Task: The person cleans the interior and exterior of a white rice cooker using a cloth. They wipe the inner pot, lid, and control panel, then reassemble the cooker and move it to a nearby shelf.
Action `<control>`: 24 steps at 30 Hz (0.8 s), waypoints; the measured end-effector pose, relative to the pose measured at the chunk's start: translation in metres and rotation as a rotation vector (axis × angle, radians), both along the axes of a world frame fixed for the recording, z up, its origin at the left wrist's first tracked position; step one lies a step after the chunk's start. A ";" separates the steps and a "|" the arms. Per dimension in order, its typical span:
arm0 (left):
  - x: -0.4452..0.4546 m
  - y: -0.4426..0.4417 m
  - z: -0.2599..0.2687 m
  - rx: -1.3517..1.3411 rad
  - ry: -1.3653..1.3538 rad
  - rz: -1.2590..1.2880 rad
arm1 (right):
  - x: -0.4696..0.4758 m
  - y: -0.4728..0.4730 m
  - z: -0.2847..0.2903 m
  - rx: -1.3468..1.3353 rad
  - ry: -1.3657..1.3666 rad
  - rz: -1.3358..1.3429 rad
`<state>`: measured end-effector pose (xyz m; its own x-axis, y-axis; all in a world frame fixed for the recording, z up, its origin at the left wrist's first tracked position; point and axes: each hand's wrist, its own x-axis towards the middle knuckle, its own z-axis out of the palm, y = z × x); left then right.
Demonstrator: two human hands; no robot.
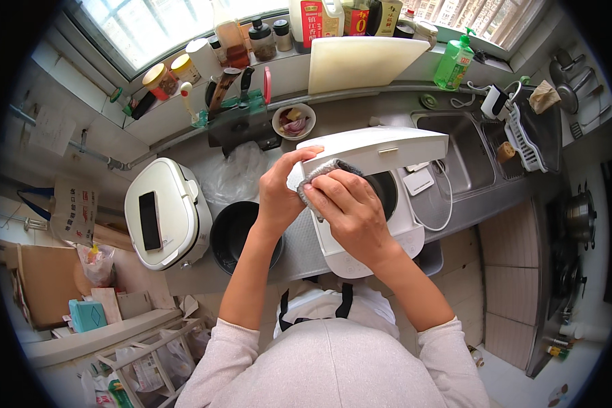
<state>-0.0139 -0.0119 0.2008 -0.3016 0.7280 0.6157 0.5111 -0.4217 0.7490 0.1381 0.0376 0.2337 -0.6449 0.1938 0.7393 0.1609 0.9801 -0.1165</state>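
A white rice cooker stands on the metal counter before me, its hinged lid raised. My left hand grips the lid's left corner, fingertips over the top edge. In my right hand is a bunched grey cloth, pressed against the lid's left end. Part of the cooker's dark round interior shows beyond my right hand; the rest is hidden. A black inner pot sits on the counter left of the cooker, partly behind my left forearm.
A second white cooker bearing a phone stands left. Behind are a clear plastic bag, a bowl with cut onion, a knife block and a cutting board. A white cable and a sink lie right.
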 end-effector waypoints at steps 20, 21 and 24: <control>-0.011 0.011 0.010 0.073 0.117 0.141 | -0.020 0.055 0.061 0.339 -0.272 0.156; -0.011 0.010 0.010 0.065 0.115 0.138 | -0.018 0.053 0.057 0.339 -0.251 0.117; -0.013 0.008 0.006 0.054 0.120 0.141 | -0.019 0.047 0.052 0.318 -0.244 0.151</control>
<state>-0.0267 -0.0037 0.2071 -0.3199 0.6488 0.6904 0.6525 -0.3775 0.6571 0.1187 0.0849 0.2860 -0.8121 -0.1291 0.5691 -0.0015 0.9757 0.2192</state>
